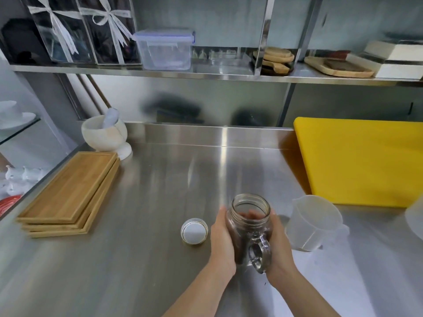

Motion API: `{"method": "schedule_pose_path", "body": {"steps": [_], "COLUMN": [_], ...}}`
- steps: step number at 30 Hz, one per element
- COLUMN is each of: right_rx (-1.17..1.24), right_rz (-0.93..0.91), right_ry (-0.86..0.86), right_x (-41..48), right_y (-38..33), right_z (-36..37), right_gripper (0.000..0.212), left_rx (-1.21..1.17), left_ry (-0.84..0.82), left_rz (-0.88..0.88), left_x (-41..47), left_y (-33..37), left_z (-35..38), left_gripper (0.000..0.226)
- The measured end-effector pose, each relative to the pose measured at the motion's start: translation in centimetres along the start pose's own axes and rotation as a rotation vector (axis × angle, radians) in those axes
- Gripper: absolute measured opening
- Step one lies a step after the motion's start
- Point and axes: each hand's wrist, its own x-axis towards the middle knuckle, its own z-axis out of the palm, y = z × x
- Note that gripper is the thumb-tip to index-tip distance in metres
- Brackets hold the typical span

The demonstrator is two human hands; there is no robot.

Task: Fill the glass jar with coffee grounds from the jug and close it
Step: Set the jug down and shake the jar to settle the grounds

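Glass jar (249,227) of coffee grounds sits clasped between left hand (223,243) and right hand (280,245). Lid (194,230) lies just left of the left hand; jug (314,223) stands just right of the right hand, bare steel counter (171,179) beyond.

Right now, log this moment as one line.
left hand: holds glass jar | right hand: holds jar | jar: open, grounds inside | lid: on counter | jug: empty

I hold the handled glass jar (249,227), open and dark with coffee grounds. Its white lid (194,230) lies left; the translucent jug (314,223) stands right.

One jar (249,227), one lid (194,230), one jug (314,223), three wooden trays (68,193).
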Motion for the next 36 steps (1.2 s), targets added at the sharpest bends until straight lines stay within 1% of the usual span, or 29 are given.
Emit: {"method": "schedule_pose_path", "body": {"steps": [2,4,8,11,14,17,20,22,23,25,27,28,30,31,32,34,36], "right_rx": [0.126,0.165,0.203,0.217,0.215,0.200,0.162,0.152,0.162,0.165,0.116,0.038,-0.231,-0.341,-0.402,-0.450,-0.538], "right_rz": [0.088,0.085,0.056,0.078,0.099,0.081,0.081,0.091,0.101,0.107,0.078,0.032,-0.121,-0.192,-0.229,-0.252,-0.273], "right_ry": [-0.012,-0.003,0.068,0.076,0.061,0.077,0.133,0.169,0.161,0.148,0.136,0.133,0.178,0.197,0.200,0.164,0.073], "right_x": [-0.1,0.2,0.9,1.3,1.5,1.8,2.3,2.4,2.5,2.4,2.4,2.3,2.4,2.4,2.6,3.6,5.2], "right_y": [0.4,1.2,2.4,3.2,4.1,4.9,5.9,6.4,6.6,6.8,6.5,6.1,5.1,4.5,3.9,2.6,1.2], "right_z": [-0.3,-1.0,-1.7,-2.1,-2.7,-3.0,-3.5,-3.8,-3.8,-3.8,-4.0,-4.0,-4.2,-4.2,-4.3,-4.2,-3.9], "right_gripper": [0.053,0.054,0.055,0.056,0.056,0.053,0.047,0.045,0.046,0.047,0.045,0.043,0.036,0.032,0.028,0.019,0.013], "left_rx": [0.053,0.070,0.178,0.219,0.282,0.306,0.312,0.341,0.340,0.340,0.344,0.338,0.351,0.349,0.344,0.342,0.342], "left_ry": [0.069,0.092,0.135,0.182,0.182,0.178,0.187,0.154,0.141,0.143,0.171,0.173,0.164,0.151,0.147,0.148,0.165], "left_rz": [0.034,0.046,0.117,0.107,0.129,0.149,0.137,0.158,0.159,0.146,0.148,0.150,0.170,0.175,0.182,0.184,0.186], "left_x": [0.4,1.1,1.7,2.2,2.5,2.7,2.9,2.9,3.2,3.5,3.5,3.6,3.5,3.5,3.6,3.4,3.4], "left_y": [-1.0,-1.7,-2.2,-2.5,-2.7,-2.7,-3.1,-3.3,-3.4,-3.4,-3.4,-3.5,-3.5,-3.5,-3.6,-3.3,-3.1], "left_z": [-0.3,-0.8,-1.3,-2.2,-3.1,-3.6,-4.1,-4.5,-4.7,-4.8,-4.8,-4.9,-5.0,-5.1,-5.3,-5.1,-5.0], "left_gripper": [0.068,0.070,0.058,0.050,0.045,0.040,0.049,0.041,0.038,0.042,0.035,0.034,0.036,0.036,0.036,0.038,0.045]}}
